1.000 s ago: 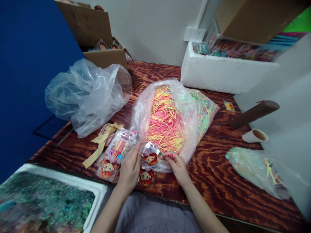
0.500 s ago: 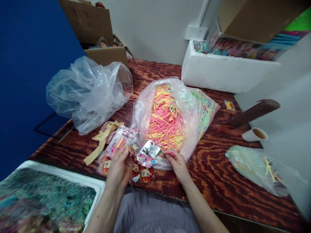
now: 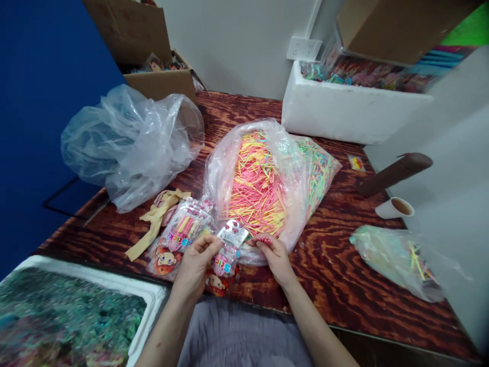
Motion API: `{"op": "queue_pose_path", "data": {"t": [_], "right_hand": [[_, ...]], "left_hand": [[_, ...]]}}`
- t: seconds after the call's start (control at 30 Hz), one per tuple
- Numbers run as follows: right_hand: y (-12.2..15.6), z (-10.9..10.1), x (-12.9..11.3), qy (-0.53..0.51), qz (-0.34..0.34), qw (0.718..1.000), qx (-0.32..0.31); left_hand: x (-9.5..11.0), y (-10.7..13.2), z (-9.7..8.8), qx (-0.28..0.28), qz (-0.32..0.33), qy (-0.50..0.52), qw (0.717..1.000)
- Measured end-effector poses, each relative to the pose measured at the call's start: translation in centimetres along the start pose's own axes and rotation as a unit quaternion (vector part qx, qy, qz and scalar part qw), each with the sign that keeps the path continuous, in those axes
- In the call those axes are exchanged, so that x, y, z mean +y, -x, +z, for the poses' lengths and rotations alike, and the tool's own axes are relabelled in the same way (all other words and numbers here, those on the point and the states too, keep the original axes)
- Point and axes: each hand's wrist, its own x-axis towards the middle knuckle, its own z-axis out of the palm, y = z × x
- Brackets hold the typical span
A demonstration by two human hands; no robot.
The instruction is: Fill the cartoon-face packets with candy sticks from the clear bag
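Note:
My left hand (image 3: pixel 199 262) pinches the edge of a small printed plastic packet (image 3: pixel 229 252) with a silvery top and a cartoon figure below. My right hand (image 3: pixel 275 259) is closed around a bunch of thin pink sticks (image 3: pixel 266 240), their ends showing between the fingers. Behind both hands a large clear bag (image 3: pixel 219 171) lies open, filled with loose pink and yellow sticks (image 3: pixel 257 188). Left of my left hand is a pile of similar packets (image 3: pixel 183 229), with a red-haired cartoon head on the front one.
Pale yellow and pink cloth strips (image 3: pixel 158 219) and a crumpled clear bag (image 3: pixel 133 148) lie left. A white foam box (image 3: pixel 332 109) stands at the back. On the right are a brown cylinder (image 3: pixel 397 174), a paper cup (image 3: pixel 393 208) and another bag (image 3: pixel 385 255). A foam tub (image 3: pixel 153 293) sits front left.
My left hand has moved right and now grips the packet near the right hand, which has stayed closed on the pink sticks. The camera view has shifted slightly.

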Motion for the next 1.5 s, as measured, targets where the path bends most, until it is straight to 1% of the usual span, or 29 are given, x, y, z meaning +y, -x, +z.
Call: {"op": "queue_pose_path", "data": {"t": [0.1,0.27,0.37,0.47,0.53,0.67,0.73,0.87,1.0,1.1,1.23,1.3,1.37,1.43,1.5], "right_hand": [[0.0,0.0,0.0,-0.005,0.000,1.000,-0.003],[0.0,0.0,-0.2,-0.008,0.000,1.000,-0.002],[0.0,0.1,-0.3,-0.008,0.003,1.000,-0.002],[0.0,0.0,-0.1,-0.005,0.002,1.000,-0.005],[-0.1,0.0,0.1,-0.002,-0.003,1.000,-0.006],[-0.1,0.0,0.1,-0.003,-0.004,1.000,-0.004],[-0.1,0.0,0.0,-0.006,-0.002,1.000,-0.003],[0.0,0.1,-0.1,-0.015,0.003,1.000,0.000],[0.1,0.2,-0.1,-0.024,0.008,1.000,0.005],[0.1,0.3,0.0,-0.028,0.011,1.000,0.006],[0.1,0.3,0.5,-0.049,0.032,0.998,0.016],[0.0,0.4,0.3,-0.080,0.052,0.995,0.040],[-0.3,0.4,-0.5,-0.137,0.062,0.986,0.079],[-0.9,0.6,-2.1,-0.212,0.054,0.970,0.107],[-1.7,1.0,-4.2,-0.296,0.049,0.949,0.099]], "left_hand": [[0.1,0.1,0.2,-0.015,-0.029,0.016,0.999],[-0.1,0.0,0.5,-0.009,-0.012,0.068,0.998],[0.0,-0.3,0.6,-0.015,-0.025,0.115,0.993],[0.1,-0.6,0.7,0.000,-0.035,0.129,0.991],[0.1,-0.6,0.8,0.012,-0.017,0.111,0.994],[-0.2,-0.2,0.9,0.041,0.068,0.062,0.995],[-0.5,0.0,0.7,0.028,0.078,0.021,0.996],[-1.0,0.2,0.4,-0.022,0.098,-0.090,0.991],[-1.0,0.3,0.3,-0.057,0.116,-0.143,0.981],[-0.9,0.4,0.1,-0.059,0.145,-0.192,0.969],[-1.0,0.4,-0.1,-0.048,0.205,-0.251,0.945],[-1.0,0.4,0.0,-0.059,0.232,-0.276,0.931],[-1.1,0.4,0.2,-0.080,0.246,-0.298,0.919],[-1.2,0.5,0.5,-0.103,0.240,-0.318,0.911],[-1.3,0.6,0.8,-0.122,0.233,-0.332,0.906]]}}
